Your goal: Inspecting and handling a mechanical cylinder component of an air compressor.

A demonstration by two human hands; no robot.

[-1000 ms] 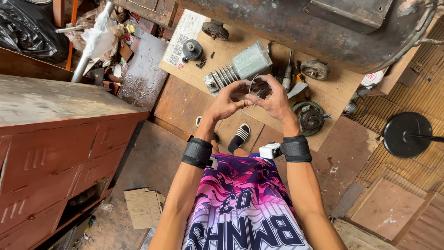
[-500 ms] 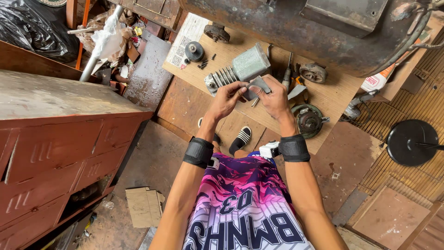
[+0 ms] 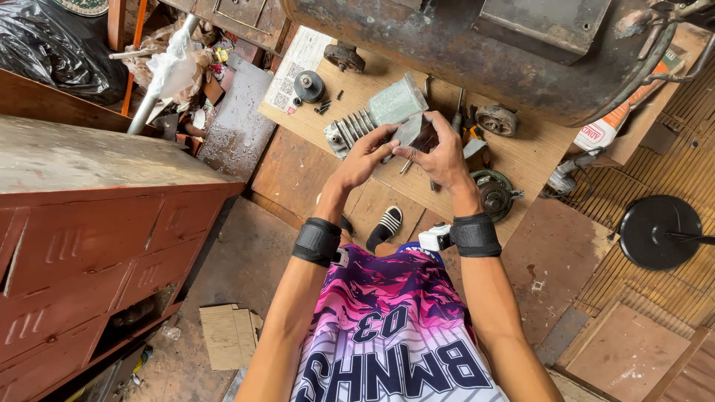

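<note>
Workshop floor of worn boards lies below, a red metal cabinet (image 3: pixel 97 246) at the near left. Both hands are raised over the plywood table (image 3: pixel 387 171): the left hand (image 3: pixel 365 156) and right hand (image 3: pixel 439 152) each pinch a small flat metal part (image 3: pixel 412 132) between fingertips, its long axis apparently tilted up toward the far right (hard to tell). Just beyond sits the finned cylinder block (image 3: pixel 376 119), pointing far right. Other parts lie loose around, so the work looks midway.

Black wristbands (image 3: pixel 317 242), pink-purple patterned jersey (image 3: pixel 387 320), striped black shoe (image 3: pixel 385 225).
</note>
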